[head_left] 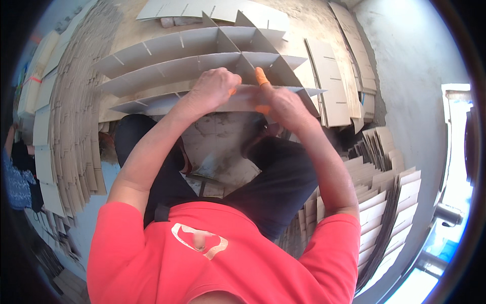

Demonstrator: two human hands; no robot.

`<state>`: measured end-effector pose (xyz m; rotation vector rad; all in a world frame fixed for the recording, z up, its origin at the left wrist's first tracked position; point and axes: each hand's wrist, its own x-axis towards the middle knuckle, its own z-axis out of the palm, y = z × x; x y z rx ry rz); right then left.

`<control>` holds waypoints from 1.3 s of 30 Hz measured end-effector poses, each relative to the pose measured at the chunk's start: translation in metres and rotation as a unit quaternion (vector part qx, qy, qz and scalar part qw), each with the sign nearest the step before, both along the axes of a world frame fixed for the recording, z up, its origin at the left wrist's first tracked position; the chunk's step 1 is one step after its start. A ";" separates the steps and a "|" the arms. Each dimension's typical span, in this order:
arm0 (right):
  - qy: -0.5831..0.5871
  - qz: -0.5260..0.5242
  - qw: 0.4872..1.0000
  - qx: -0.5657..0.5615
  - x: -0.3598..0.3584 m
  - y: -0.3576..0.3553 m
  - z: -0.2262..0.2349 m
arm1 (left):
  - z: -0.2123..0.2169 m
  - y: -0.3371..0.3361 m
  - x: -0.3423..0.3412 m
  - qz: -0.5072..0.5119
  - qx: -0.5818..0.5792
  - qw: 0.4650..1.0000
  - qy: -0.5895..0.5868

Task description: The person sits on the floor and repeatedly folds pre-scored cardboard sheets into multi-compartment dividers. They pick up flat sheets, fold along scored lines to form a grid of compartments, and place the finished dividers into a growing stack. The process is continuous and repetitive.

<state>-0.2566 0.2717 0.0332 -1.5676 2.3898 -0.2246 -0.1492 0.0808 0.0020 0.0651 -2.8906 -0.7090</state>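
A partly assembled cardboard divider (177, 67) stands on the work surface before me. Its long slotted strips run left to right, and two shorter strips (248, 38) cross them toward the right end. My left hand (215, 90) is closed at the nearest long strip (152, 103), close to a crossing; its fingertips are partly hidden. My right hand (286, 105) grips the same strip farther right, an orange-covered thumb reaching over its far side and the other fingers on the near side. Orange coverings show on fingers of both hands.
Flat slotted cardboard strips (328, 81) lie right of the divider. Tall cardboard stacks (76, 106) line the left side, and more bundles (377, 202) stand at my lower right. A grey wall (412, 76) bounds the right. Another person's patterned sleeve (19, 182) shows at the far left.
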 end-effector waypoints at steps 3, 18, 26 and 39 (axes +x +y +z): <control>-0.035 -0.209 0.955 -0.205 -0.022 0.023 0.008 | 0.002 -0.005 0.012 0.006 0.022 0.999 0.045; 0.153 -0.266 0.945 0.109 -0.143 0.172 -0.111 | 0.009 -0.006 0.031 -0.008 -0.047 0.993 0.105; 0.140 -0.258 0.945 0.143 -0.120 0.172 -0.104 | 0.010 -0.002 0.026 -0.011 -0.045 0.991 0.129; 0.251 -0.254 0.929 0.096 -0.083 0.166 -0.112 | 0.008 -0.004 0.034 -0.006 -0.059 0.989 0.138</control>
